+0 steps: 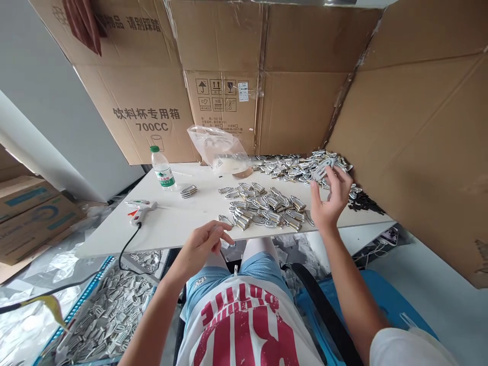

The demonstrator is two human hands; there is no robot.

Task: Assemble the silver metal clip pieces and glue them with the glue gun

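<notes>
My right hand (332,197) is raised at the right of the table, over the near side of a heap of metal clasps (293,166). Its thumb and fingers curve around a grey metal clasp (323,168) at the fingertips, which looks larger than those behind it. My left hand (206,239) hovers at the table's front edge, loosely bent with its fingers apart, and I see nothing held in it. Just beyond it, a nearer group of looped silver-and-brass clasps (263,203) is spread over the white table (194,216).
A small stack of clasps (188,191), a water bottle (163,170), a glue gun (140,212) with a cord and a clear plastic bag (219,147) are on the table. Cardboard walls (221,40) surround the back and right. A bin of clasps (110,305) stands lower left.
</notes>
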